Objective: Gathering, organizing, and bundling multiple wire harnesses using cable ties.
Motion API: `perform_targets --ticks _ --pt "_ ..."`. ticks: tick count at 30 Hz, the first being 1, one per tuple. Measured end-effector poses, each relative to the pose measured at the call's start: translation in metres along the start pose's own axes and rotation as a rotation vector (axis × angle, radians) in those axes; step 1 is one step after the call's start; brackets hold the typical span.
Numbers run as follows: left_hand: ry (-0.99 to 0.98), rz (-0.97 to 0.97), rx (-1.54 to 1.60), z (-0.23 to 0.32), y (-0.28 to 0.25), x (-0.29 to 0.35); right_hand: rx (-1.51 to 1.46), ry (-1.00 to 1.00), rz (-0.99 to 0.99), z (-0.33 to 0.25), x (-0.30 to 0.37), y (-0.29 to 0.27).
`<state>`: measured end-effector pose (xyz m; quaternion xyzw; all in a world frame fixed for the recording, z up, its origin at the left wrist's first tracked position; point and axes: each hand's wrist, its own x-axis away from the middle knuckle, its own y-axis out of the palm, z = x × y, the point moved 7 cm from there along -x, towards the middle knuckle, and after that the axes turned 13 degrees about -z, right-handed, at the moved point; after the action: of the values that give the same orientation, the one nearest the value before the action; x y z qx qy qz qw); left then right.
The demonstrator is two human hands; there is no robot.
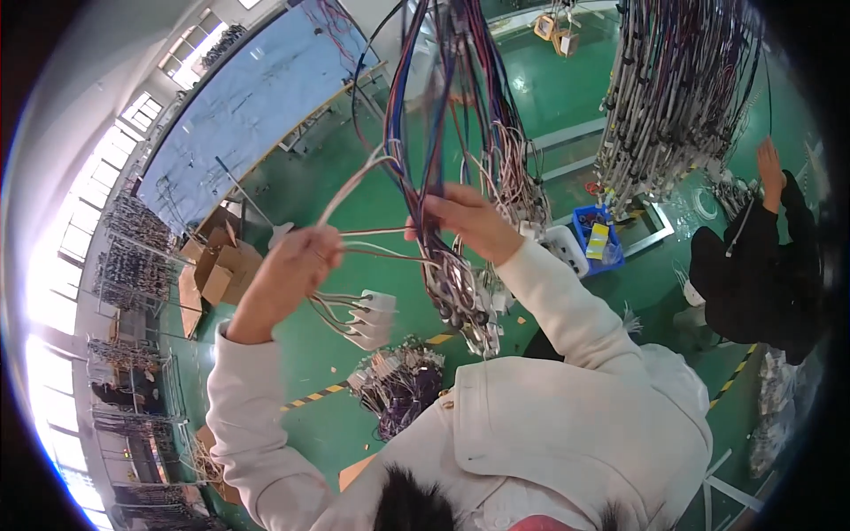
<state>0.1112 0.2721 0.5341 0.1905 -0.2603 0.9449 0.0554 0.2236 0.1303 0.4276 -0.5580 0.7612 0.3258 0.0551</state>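
Note:
A bundle of dark blue, red and black wires [409, 106] hangs from above in front of me. My right hand [474, 219] closes round this bundle, thumb and fingers toward its near side. My left hand [290, 276] grips several white and brown wires [376, 251] that stretch sideways out of the bundle. Below that hand dangle white connectors [374, 320] on short brown leads. The bundle's lower end, with black and clear plugs [474, 320], hangs beneath my right hand. What the left fingertips pinch is partly hidden by the fist.
Another dense hanging curtain of cables [664, 106] is at the right. A blue bin [600, 264] stands below it. A co-worker in black [748, 274] reaches up at far right. Cardboard boxes [235, 270] sit at left, near a long blue board [248, 97]. A cable heap [398, 380] lies below.

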Motion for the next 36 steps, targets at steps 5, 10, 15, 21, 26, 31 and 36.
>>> perform_targets --ticks 5,10,15,21,26,31,36 --pt "0.111 0.036 -0.131 -0.001 -0.025 0.018 0.267 -0.231 0.407 -0.053 0.025 -0.015" --pt "0.120 0.018 -0.113 -0.023 -0.028 0.008 0.320 -0.211 0.372 -0.065 0.038 -0.007" --pt "0.240 -0.088 -0.161 -0.014 -0.005 0.002 0.315 -0.010 0.342 -0.045 0.035 -0.031" --pt "0.232 -0.025 -0.042 -0.002 -0.018 0.003 0.644 0.192 0.183 -0.023 0.043 -0.046" --pt "0.215 0.078 -0.081 -0.017 -0.042 0.005 0.689 -0.050 0.353 -0.077 0.065 -0.070" --pt "0.246 0.064 -0.190 -0.009 -0.030 0.001 0.968 0.026 0.481 -0.082 0.102 -0.113" --pt "0.202 0.158 -0.048 -0.031 -0.073 0.025 0.862 0.143 0.753 -0.089 0.183 -0.171"
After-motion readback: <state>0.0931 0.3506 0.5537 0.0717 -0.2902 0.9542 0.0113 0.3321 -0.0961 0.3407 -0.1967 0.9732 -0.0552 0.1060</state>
